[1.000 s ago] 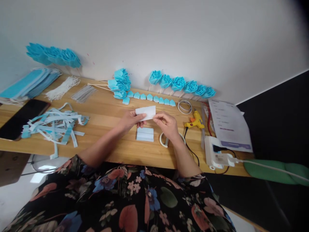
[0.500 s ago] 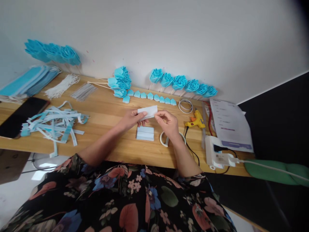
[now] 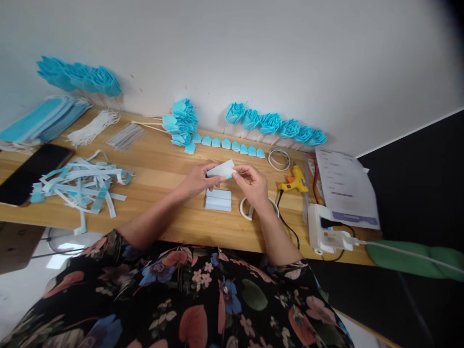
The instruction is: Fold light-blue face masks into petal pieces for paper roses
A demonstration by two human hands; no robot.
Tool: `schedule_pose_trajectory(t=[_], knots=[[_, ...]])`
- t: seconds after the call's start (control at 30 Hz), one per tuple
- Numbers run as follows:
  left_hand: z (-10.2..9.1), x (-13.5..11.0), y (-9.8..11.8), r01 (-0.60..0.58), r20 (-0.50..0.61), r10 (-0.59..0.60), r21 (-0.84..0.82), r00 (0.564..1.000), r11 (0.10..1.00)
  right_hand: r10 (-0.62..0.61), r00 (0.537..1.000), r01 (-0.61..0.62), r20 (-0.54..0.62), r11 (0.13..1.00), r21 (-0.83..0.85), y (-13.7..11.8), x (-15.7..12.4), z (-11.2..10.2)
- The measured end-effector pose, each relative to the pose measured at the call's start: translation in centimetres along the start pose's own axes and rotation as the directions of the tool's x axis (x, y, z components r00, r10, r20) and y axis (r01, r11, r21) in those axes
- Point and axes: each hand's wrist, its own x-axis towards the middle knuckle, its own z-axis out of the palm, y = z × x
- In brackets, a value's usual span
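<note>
One pale sheet (image 3: 222, 169) is spanning the left hand (image 3: 197, 180) and right hand (image 3: 255, 183). Pinching fingers (image 3: 244, 169) are holding both ends, likely steadying it.

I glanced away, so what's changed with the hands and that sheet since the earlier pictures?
The white sheet looks narrower, apparently folding, with blue showing lower right. The left hand and right hand still hold it; nothing was let go. The pale stack below stayed put.
</note>
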Motion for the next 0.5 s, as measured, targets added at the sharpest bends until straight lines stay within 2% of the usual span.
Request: schedule_pose_trajectory(t=[0.17, 0.3, 0.5], knots=[[-0.02, 0.00, -0.29, -0.002, -0.060, 0.004, 0.038, 0.998, 0.999, 0.038, 0.999, -0.039, 0.032, 0.999, 0.026, 0.24, -0.09, 0.11], [-0.06, 0.11, -0.62, -0.007, -0.087, 0.014, 0.080, 0.996, 0.997, 0.103, 0.987, -0.121, 0.122, 0.982, 0.147, 0.57, 0.10, -0.05], [-0.01, 0.13, -0.62, -0.160, -0.083, 0.180, 0.201, 0.980, 0.966, 0.149, 0.944, -0.211, 0.294, 0.958, 0.195, 0.76, 0.12, 0.03]])
